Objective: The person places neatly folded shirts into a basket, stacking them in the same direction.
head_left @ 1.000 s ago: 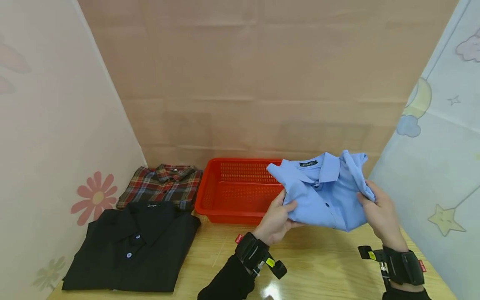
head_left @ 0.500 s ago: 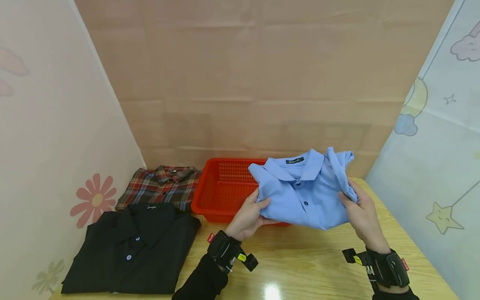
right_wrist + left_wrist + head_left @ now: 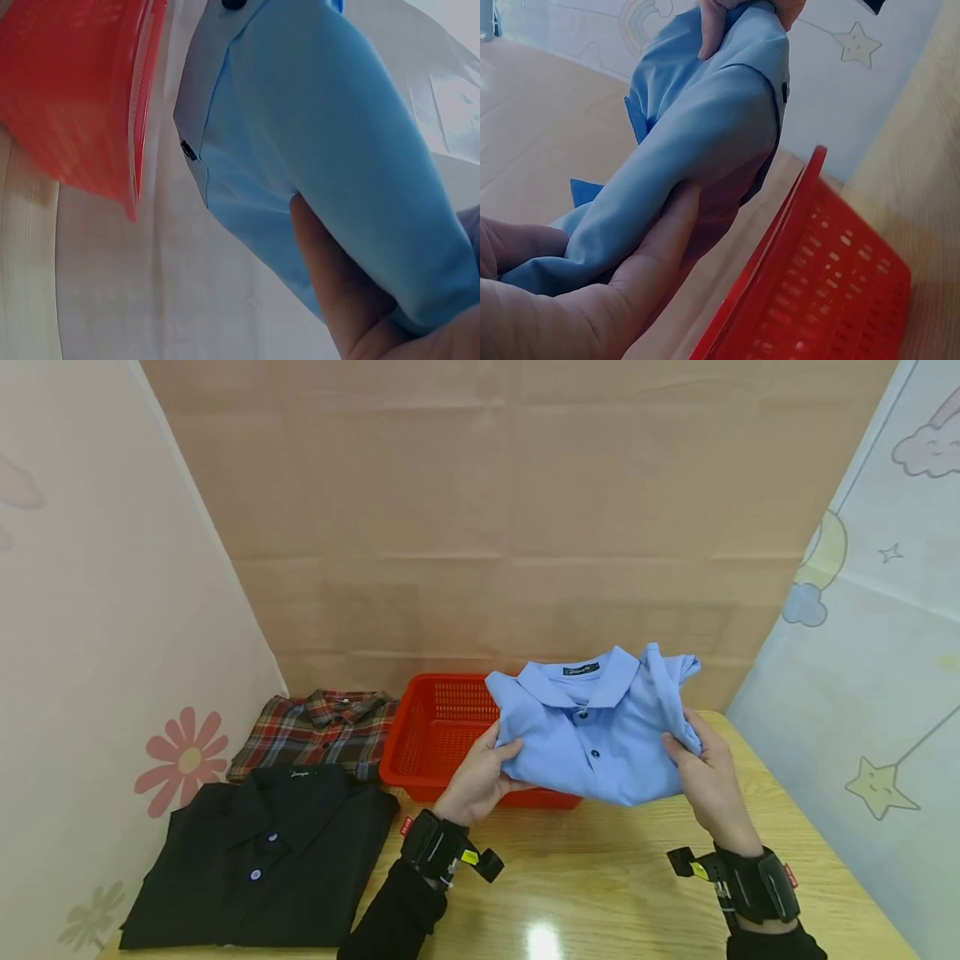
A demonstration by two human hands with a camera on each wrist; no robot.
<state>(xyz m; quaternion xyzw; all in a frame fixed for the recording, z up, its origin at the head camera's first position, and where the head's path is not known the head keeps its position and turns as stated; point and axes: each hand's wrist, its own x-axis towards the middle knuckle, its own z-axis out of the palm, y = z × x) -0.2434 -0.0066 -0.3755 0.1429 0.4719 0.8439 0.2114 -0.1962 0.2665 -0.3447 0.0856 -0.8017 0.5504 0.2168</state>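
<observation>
A folded light blue shirt with a collar and dark buttons is held up between both hands, in front of and above the right part of a red plastic basket. My left hand grips its left side, thumb on the front and fingers underneath. On the opposite side, my right hand pinches the folded sleeve edge. The left wrist view shows thumb and fingers around the blue cloth, with the basket below it. In the right wrist view a digit presses into the shirt.
A folded black shirt lies at the left of the wooden table. Behind it lies a folded red plaid shirt, beside the basket. Patterned panels stand at both sides, and a brown panel at the back.
Both hands have carried the blue shirt to the left and slightly up, so that it now covers more of the basket. The black and plaid shirts stay in place.
</observation>
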